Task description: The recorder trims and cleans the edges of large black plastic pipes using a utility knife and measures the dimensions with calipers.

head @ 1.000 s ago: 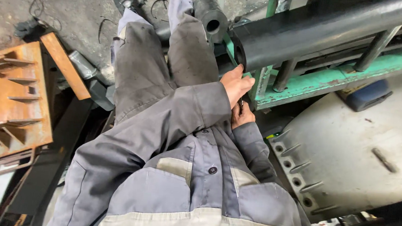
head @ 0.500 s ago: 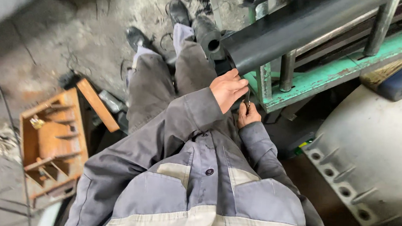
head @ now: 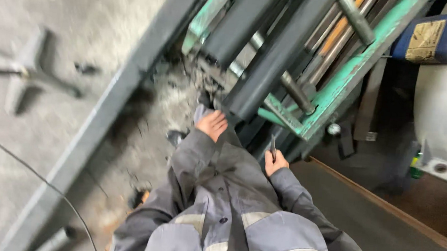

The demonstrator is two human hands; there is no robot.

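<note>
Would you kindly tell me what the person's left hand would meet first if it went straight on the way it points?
Probably the dark roller just beyond the left hand; depth is unclear in this blurred view.

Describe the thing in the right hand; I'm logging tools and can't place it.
The slim dark tool looks like a thin, flat metal bar or blade, dark grey to black. It stands nearly upright out of the right hand, which grips its lower end. Its tip points toward the green metal frame just above. Motion blur hides its exact kind and tip.
</note>
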